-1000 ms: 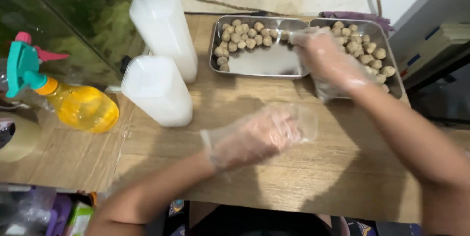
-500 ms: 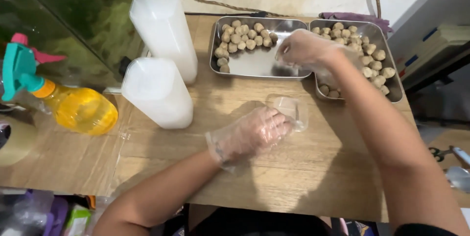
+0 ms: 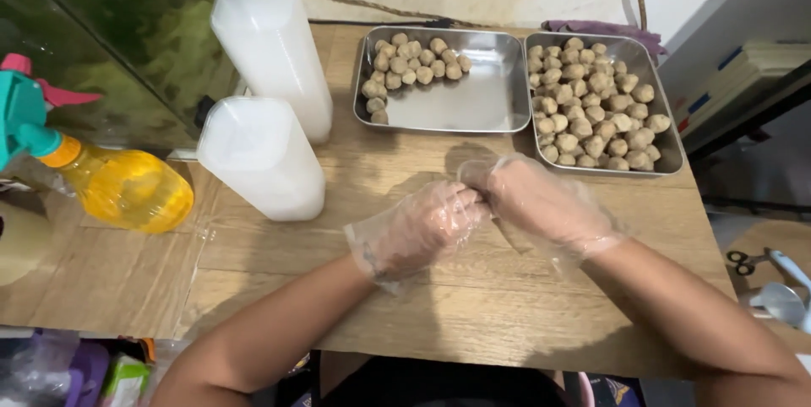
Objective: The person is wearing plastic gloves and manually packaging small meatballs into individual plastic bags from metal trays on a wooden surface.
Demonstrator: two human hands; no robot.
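Gloved left hand [image 3: 420, 230] meets right hand [image 3: 541, 204] — fingertips touching.

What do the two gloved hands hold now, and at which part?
The left hand and right hand meet over the table, fingertips together. What they hold, if anything, cannot be told.

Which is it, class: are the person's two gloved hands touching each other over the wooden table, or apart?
Touching. The head view shows the left hand and the right hand meeting fingertip to fingertip, with no gap between the gloves, above the table.
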